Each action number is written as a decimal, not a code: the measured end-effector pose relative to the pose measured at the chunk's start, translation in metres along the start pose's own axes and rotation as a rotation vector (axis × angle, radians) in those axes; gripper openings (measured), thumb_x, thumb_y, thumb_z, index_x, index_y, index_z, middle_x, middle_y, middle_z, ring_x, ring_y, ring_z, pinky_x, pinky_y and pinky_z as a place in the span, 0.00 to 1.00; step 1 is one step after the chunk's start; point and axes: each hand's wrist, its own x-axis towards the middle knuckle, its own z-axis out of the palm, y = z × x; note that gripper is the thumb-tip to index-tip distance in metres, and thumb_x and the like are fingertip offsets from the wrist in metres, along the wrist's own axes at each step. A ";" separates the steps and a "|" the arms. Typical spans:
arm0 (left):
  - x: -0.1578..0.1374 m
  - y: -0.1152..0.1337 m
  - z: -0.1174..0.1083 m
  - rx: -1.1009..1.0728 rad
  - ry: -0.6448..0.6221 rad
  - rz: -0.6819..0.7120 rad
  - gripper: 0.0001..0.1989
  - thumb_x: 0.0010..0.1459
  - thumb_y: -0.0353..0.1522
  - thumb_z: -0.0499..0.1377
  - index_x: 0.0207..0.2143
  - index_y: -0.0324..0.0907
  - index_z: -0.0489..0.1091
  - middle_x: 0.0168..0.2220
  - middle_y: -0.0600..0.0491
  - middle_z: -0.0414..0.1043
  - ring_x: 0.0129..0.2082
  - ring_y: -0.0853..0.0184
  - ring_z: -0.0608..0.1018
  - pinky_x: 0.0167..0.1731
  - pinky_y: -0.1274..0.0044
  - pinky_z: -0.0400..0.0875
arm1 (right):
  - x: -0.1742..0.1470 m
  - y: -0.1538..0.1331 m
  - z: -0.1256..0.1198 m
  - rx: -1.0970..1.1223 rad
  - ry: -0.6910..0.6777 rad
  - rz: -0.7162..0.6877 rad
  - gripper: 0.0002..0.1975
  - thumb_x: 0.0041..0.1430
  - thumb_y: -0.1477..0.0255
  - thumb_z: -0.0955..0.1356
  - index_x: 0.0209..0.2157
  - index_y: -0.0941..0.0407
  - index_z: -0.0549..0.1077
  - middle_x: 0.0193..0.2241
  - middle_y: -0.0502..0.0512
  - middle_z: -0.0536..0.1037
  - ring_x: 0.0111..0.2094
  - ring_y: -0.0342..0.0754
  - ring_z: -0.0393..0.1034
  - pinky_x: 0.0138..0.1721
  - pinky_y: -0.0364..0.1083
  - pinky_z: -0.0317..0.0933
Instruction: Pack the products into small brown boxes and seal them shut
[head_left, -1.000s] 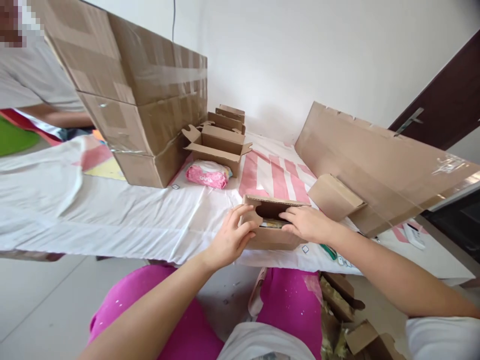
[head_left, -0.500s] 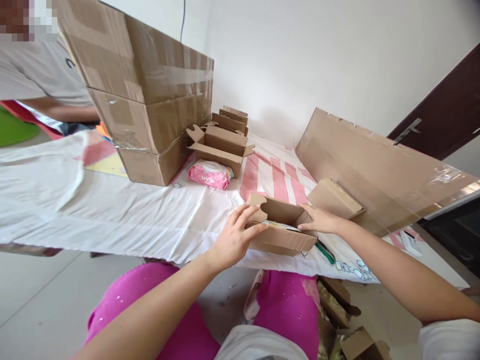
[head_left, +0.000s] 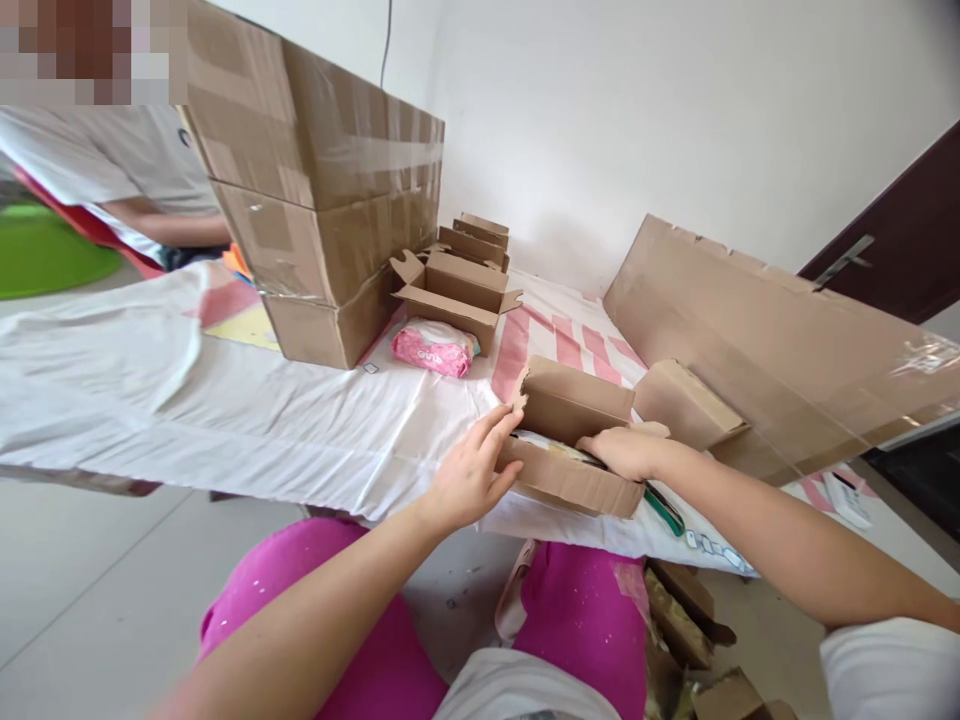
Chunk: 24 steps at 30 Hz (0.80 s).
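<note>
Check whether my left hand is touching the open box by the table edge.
Touching: the head view shows your left hand against the left end of the open box, no gap.

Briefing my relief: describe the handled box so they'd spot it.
From the carton stack on the covered table, look right to the near edge. The small open box there, unlike the boxes behind, has the left hand at one end, the right hand partly inside.

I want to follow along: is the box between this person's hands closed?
No, the cardboard box is open at the top, and the right hand reaches inside it.
</note>
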 end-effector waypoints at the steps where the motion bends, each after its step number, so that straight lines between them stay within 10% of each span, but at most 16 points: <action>1: 0.000 -0.001 0.001 0.001 0.009 0.011 0.31 0.61 0.30 0.55 0.64 0.47 0.48 0.63 0.40 0.54 0.59 0.56 0.67 0.52 0.63 0.70 | 0.001 -0.001 0.001 0.004 0.025 0.037 0.13 0.58 0.73 0.63 0.44 0.52 0.73 0.36 0.57 0.80 0.36 0.54 0.75 0.32 0.47 0.60; 5: 0.001 -0.002 0.004 0.121 -0.034 0.045 0.26 0.61 0.27 0.55 0.60 0.52 0.57 0.68 0.41 0.41 0.55 0.55 0.72 0.46 0.63 0.73 | 0.004 -0.007 0.002 0.035 0.110 0.065 0.14 0.61 0.71 0.61 0.47 0.50 0.71 0.40 0.58 0.80 0.40 0.55 0.75 0.34 0.47 0.59; 9: 0.005 -0.005 0.001 0.136 -0.117 -0.185 0.30 0.58 0.38 0.60 0.61 0.47 0.56 0.58 0.40 0.63 0.47 0.56 0.77 0.42 0.66 0.74 | 0.003 -0.011 -0.003 0.048 0.219 0.140 0.13 0.63 0.71 0.59 0.42 0.51 0.74 0.39 0.56 0.81 0.39 0.53 0.75 0.35 0.46 0.59; 15: 0.011 -0.016 -0.017 0.020 -0.117 -0.309 0.11 0.55 0.37 0.62 0.40 0.45 0.69 0.36 0.53 0.72 0.33 0.64 0.78 0.34 0.74 0.72 | -0.022 0.018 -0.014 0.378 0.813 0.256 0.14 0.60 0.69 0.59 0.40 0.54 0.74 0.32 0.57 0.80 0.33 0.51 0.73 0.33 0.45 0.61; 20: 0.011 -0.043 -0.056 0.012 0.218 -0.327 0.05 0.54 0.31 0.59 0.36 0.43 0.68 0.35 0.53 0.67 0.33 0.67 0.73 0.36 0.73 0.71 | -0.055 0.037 -0.012 0.683 1.269 0.405 0.13 0.49 0.60 0.66 0.31 0.55 0.72 0.28 0.57 0.79 0.30 0.53 0.71 0.30 0.47 0.63; 24: 0.004 -0.075 -0.095 0.100 0.548 -0.424 0.01 0.52 0.30 0.55 0.30 0.43 0.65 0.33 0.54 0.67 0.36 0.65 0.72 0.39 0.71 0.70 | -0.062 0.038 0.015 0.811 1.290 0.475 0.14 0.43 0.59 0.70 0.30 0.54 0.72 0.29 0.56 0.80 0.31 0.55 0.72 0.32 0.49 0.65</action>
